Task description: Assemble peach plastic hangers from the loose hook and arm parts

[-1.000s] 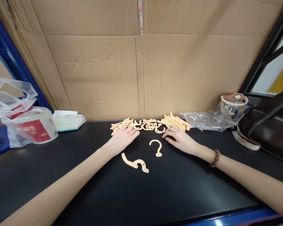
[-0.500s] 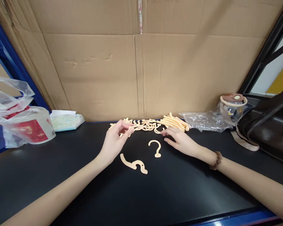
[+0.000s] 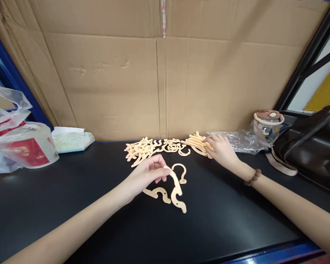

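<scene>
My left hand [image 3: 147,176] pinches one end of a beige plastic hanger arm [image 3: 176,189], whose curved, notched end points down toward me. Beneath it, a similar hanger arm [image 3: 161,191] lies on the black table, partly covered by my left hand. A beige hanger hook [image 3: 183,170] rests just beyond the held piece. Farther right, my right hand [image 3: 222,152] has its fingers closed around the near right end of a stack of long beige hanger bars [image 3: 195,142]. Its fingertips are partly hidden among the bars.
Along the cardboard back wall [image 3: 112,88] lie a pile of hanger arms [image 3: 139,149] and a cluster of hooks [image 3: 172,145]. A bagged tub [image 3: 30,146] and a tissue pack [image 3: 73,141] stand left. Clear plastic wrap [image 3: 240,142], a cup [image 3: 268,128] and a dark bag [image 3: 313,146] sit right.
My left hand has come back from the pile toward me, carrying a hanger arm over the one on the table. My right hand has moved right, from beside the hooks to the bars.
</scene>
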Demonstrator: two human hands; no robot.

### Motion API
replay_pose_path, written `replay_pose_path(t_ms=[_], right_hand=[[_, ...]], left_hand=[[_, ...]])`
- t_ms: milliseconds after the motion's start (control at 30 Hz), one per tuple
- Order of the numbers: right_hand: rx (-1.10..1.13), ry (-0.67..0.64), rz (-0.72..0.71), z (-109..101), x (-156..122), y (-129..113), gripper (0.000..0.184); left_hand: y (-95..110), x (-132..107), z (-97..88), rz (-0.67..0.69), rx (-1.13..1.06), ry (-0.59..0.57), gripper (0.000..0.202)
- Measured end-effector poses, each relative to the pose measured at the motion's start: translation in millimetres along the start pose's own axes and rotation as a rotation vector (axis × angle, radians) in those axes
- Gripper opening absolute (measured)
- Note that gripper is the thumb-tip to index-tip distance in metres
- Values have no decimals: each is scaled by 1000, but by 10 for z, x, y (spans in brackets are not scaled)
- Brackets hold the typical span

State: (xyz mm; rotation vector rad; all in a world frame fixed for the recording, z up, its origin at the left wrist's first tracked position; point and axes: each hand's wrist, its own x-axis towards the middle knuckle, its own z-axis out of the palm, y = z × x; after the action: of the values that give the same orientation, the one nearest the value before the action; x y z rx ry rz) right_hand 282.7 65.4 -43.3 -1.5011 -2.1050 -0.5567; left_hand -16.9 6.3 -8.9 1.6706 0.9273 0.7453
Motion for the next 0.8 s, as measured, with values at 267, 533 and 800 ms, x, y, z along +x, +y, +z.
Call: replay_pose_path(t_ms=[267, 533, 800], right_hand=[[-136, -52, 1, 42, -13, 214, 29], [-238, -41, -30, 29, 10, 239, 30], [-316, -27, -49, 34, -7, 194, 31]], left_hand=[[-61, -27, -56, 244, 888, 146, 8], [-33, -71, -10, 438, 1203, 154, 7], [-57, -50, -29, 420, 1150, 267, 11]])
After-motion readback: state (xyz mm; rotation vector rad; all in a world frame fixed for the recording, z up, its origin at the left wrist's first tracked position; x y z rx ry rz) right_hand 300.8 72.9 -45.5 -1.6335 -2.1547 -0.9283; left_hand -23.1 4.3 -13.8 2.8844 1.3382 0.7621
